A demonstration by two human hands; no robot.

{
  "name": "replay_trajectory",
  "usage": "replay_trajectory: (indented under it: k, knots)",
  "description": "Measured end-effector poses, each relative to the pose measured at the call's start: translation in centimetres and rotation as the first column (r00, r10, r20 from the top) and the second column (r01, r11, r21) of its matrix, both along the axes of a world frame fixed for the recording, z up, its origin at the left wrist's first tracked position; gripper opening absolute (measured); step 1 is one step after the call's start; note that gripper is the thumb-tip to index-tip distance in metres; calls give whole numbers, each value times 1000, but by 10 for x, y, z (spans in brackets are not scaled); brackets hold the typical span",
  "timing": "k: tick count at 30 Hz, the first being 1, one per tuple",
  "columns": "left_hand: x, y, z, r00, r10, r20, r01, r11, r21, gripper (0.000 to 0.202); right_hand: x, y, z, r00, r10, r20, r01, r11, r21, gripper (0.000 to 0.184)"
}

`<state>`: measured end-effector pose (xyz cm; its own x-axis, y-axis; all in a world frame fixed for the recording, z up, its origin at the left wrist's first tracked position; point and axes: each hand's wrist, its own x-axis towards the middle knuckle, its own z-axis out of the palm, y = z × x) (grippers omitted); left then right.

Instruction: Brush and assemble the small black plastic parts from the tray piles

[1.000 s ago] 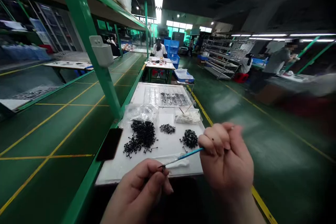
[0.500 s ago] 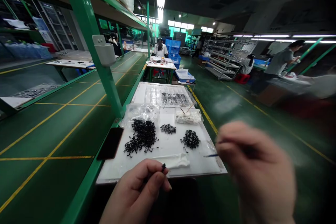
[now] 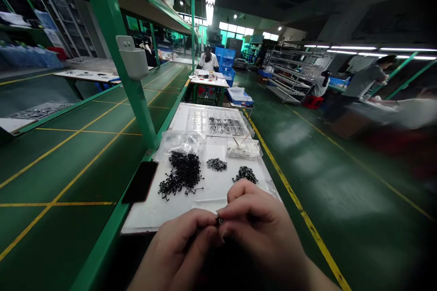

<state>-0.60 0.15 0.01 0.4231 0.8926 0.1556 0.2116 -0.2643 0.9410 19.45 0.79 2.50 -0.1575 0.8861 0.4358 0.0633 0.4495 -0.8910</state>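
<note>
Suddenly hands met: left hand [image 3: 179, 248] and right hand [image 3: 262, 229], fingers closed tight, both pinching small black plastic part [image 3: 219, 220] above white work board [image 3: 146, 213].

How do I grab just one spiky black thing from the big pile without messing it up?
Pinch a stray piece poking out at the near left edge of the big black pile, like this stray piece, coming from above with your fingertips. The pieces look tangled, so a loose end should lift away more easily than one from the middle.
</note>
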Motion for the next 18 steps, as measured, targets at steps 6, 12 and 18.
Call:
replay_trajectory:
  k: [6,12,18]
  knots:
    - [2,-3,-3,1000,20,3,-20,999,45,20,-1,1,-8,999,25,-25,-27,996,-84,12]
    - [0,6,-3,999,28,-22,-22,975,221,21,6,4,-5,991,133,-12,-125,898,-423,21]
    - [-3,18,-4,988,57,-144,-26,977,211,24,7,9,-6,972,60,229,-41,995,-90,6]
